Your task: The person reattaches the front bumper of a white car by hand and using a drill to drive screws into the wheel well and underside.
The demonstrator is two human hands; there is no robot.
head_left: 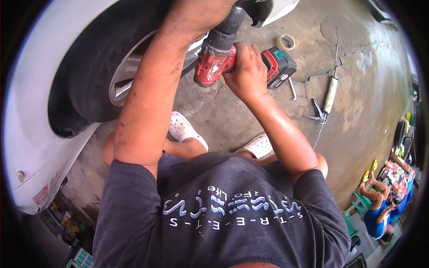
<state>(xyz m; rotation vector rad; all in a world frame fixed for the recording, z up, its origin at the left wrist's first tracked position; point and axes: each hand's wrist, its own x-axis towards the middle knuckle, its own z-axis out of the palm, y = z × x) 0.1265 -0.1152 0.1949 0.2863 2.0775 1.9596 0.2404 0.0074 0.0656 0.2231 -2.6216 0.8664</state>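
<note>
My right hand (247, 71) is wrapped round the handle of a red and black cordless drill (213, 62). The drill's battery pack (280, 67) sticks out to the right of that hand, and its black chuck (231, 21) points up toward the top edge. My left hand (201, 15) reaches to the chuck end of the drill; its fingers run out of the picture, so their grip is hidden. Under my left forearm is a car wheel with a black tyre (96, 67) and a silver rim (123, 73). A white car panel (279, 10) with a dark edge lies beyond the chuck.
The white car body (27, 111) fills the left side. On the concrete floor lie a tape roll (286, 42), a thin metal tool (292, 88) and a caulking gun (330, 98). A person in blue (375, 219) sits at the far right, by green chairs.
</note>
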